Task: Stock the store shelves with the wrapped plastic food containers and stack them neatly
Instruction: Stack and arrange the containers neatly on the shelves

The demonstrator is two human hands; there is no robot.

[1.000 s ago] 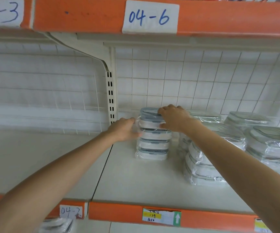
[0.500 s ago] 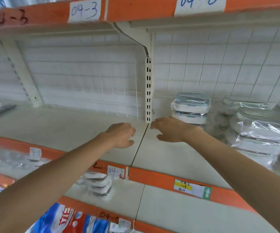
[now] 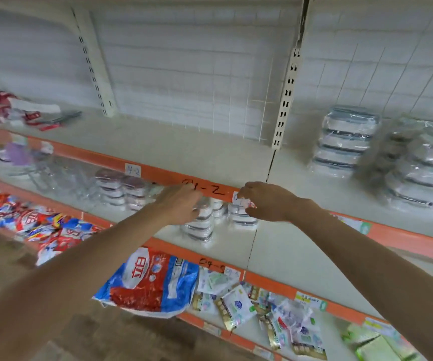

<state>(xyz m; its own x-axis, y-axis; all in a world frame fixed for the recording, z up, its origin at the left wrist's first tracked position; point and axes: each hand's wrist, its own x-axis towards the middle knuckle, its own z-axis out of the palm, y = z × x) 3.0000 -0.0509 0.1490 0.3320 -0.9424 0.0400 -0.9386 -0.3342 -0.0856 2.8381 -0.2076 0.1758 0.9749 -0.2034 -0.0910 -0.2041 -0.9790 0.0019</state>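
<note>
While both hands reach toward the lower shelf, neither grips anything yet. Left hand at about 9 o'clock of centre: fingers loosely spread, nothing in them, poised over a wrapped stack of small containers. Right hand, just right of centre: fingers curled downward near a second small stack; motion blur and the orange shelf edge in front hide whether the fingertips touch the wrap, so contact cannot be told.

Outward: more small round packs lie on the same lower shelf at 9 o'clock. On the upper shelf, at 2 o'clock, stands a neat wrapped stack of rectangular containers; larger wrapped stacks sit just beside it at 3 o'clock. Detergent bag at 6 o'clock on the bottom tier, loose sachets at 5 o'clock.

Handling, as judged: empty plastic, so light; tubs stiff, film slick and loose. Pinching the film alone risks tearing or letting the tubs shift inside. Better to clasp the stack on opposite side walls, low, two-handed, and keep it upright.
</note>
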